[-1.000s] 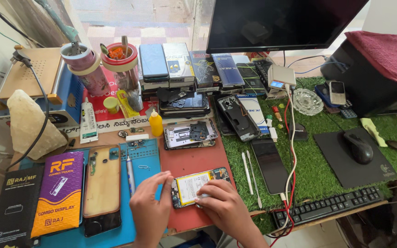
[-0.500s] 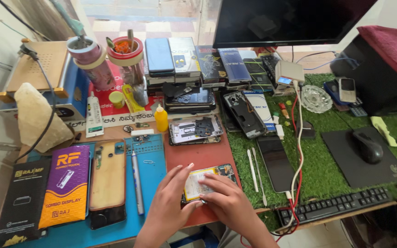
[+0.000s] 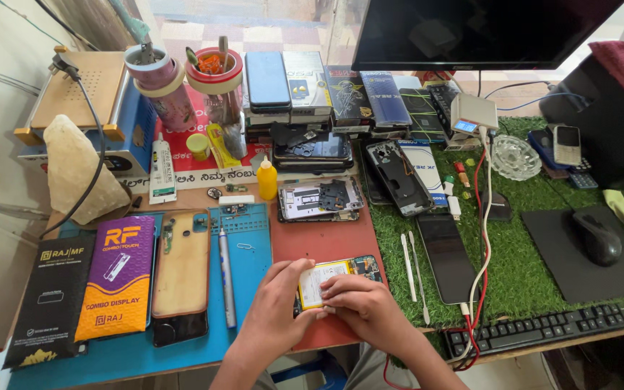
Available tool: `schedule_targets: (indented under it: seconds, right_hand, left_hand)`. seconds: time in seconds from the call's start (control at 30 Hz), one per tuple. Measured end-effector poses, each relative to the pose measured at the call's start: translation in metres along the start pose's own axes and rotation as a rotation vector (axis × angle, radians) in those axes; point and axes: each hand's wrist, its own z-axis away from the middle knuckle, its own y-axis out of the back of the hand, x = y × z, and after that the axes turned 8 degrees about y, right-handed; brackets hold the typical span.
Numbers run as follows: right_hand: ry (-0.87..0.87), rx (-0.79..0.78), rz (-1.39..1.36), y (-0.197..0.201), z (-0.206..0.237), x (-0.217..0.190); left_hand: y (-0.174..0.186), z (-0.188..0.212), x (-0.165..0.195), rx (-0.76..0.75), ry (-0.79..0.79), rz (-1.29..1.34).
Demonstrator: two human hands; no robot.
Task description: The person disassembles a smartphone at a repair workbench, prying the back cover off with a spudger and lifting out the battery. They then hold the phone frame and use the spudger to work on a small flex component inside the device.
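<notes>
Two flat packages are lying side by side at the near left of the bench — a black box (image 3: 50, 300) with gold trim and a purple-and-orange box (image 3: 115, 276) just right of it. Slim dark boxes (image 3: 355, 97) are standing in a row at the back. A dark monitor screen (image 3: 482, 30) is looming above them, and a black phone screen (image 3: 448, 256) is resting on the green turf — unlit.
</notes>
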Motion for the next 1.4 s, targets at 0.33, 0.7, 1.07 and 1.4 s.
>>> schedule_targets:
  seconds: [0.33, 0.7, 1.07, 1.4]
  right_hand:
    - [0.001, -0.005, -0.072, 0.002, -0.004, 0.001]
    - [-0.014, 0.036, -0.055, 0.001, -0.007, -0.007]
    - [-0.013, 0.461, -0.207, -0.002, -0.026, -0.013]
    - [-0.377, 0.969, -0.915, 0.013, 0.000, 0.017]
  left_hand:
    - [-0.002, -0.002, 0.000, -0.003, 0.023, 0.001]
    - [-0.002, -0.001, 0.000, 0.017, -0.015, 0.029]
    - [0.003, -0.006, -0.004, 0.013, 0.010, 0.025]
    - [0.005, -0.001, 0.001, -0.023, 0.026, 0.023]
